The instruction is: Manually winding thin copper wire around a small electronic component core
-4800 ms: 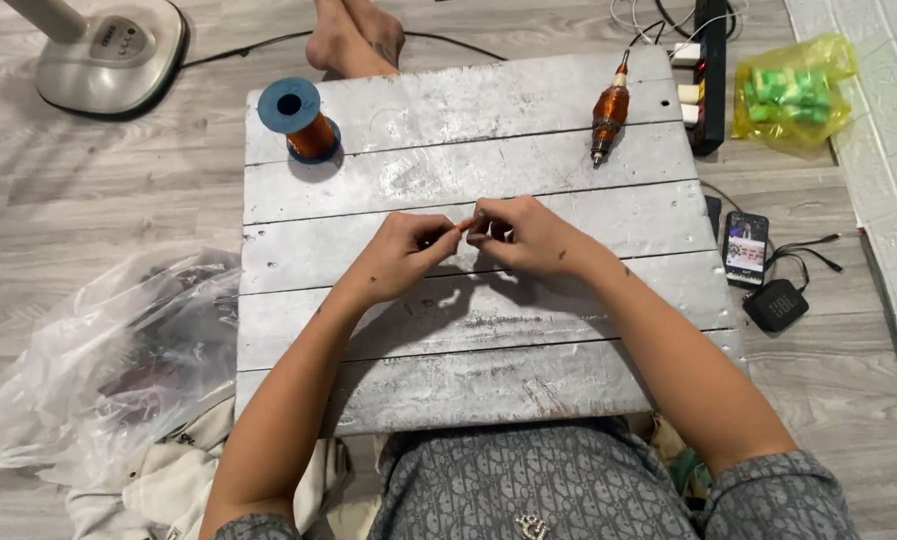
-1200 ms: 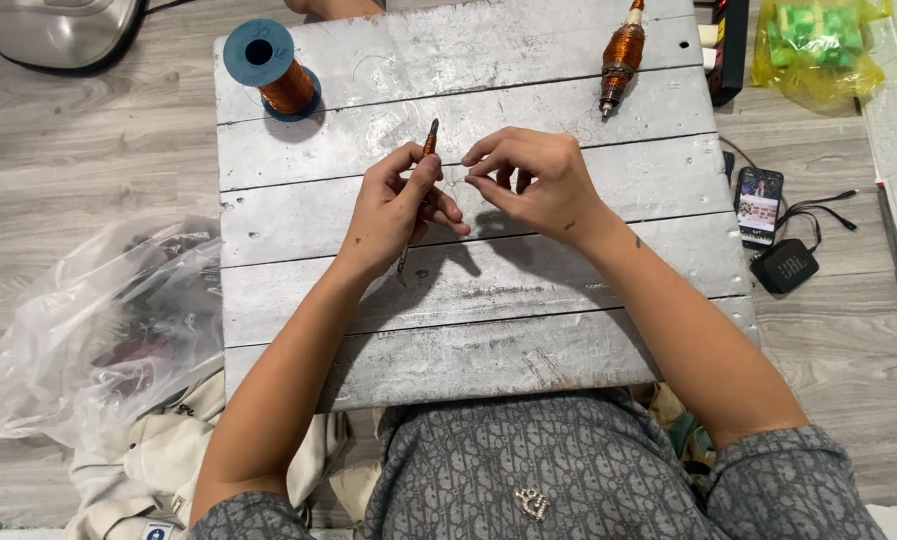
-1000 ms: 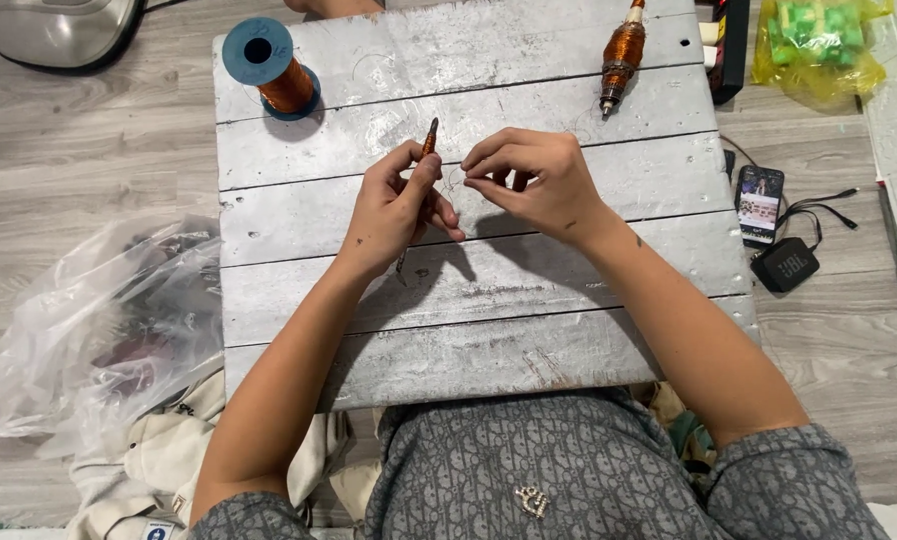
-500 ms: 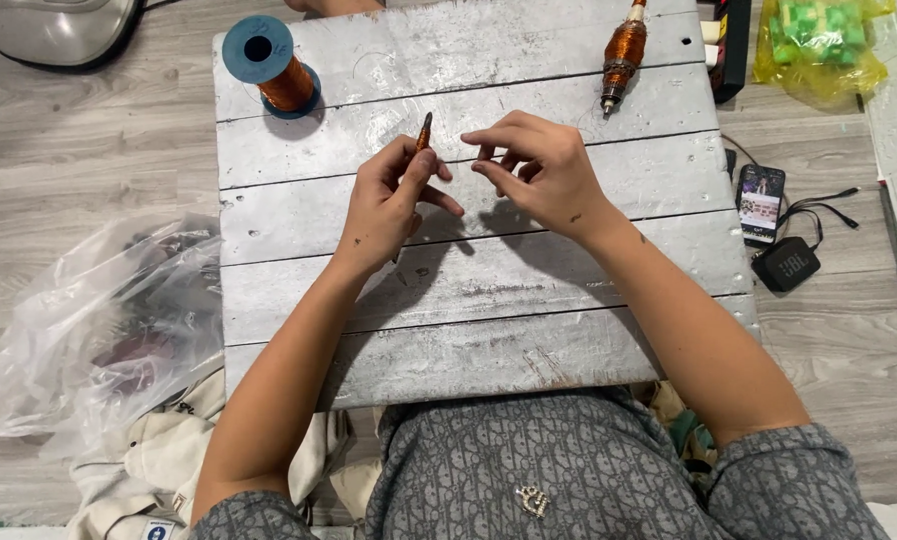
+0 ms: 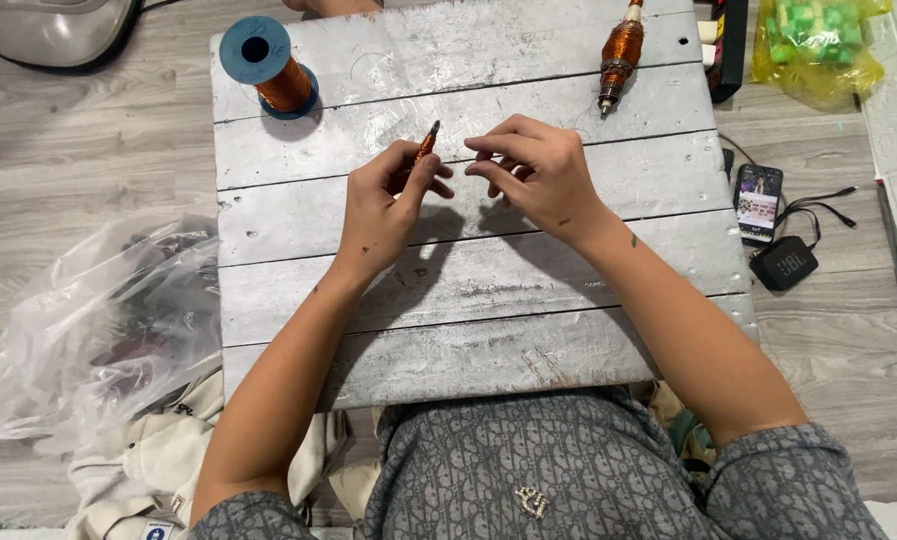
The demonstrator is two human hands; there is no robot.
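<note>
The desk fills the middle of the frame. On it, a wire spool stands at upper left and a wound coil lies at upper right. Both hands meet at upper centre, left hand holding a small rod, right hand just beside. A plastic bag lies on the floor at left; a phone at right

The worktop is a square board of grey, whitewashed wooden planks resting on grey plank floor. A blue-flanged spool of copper wire stands upright at its far left corner. A copper-wound spindle-shaped coil lies near its far right corner.
</note>
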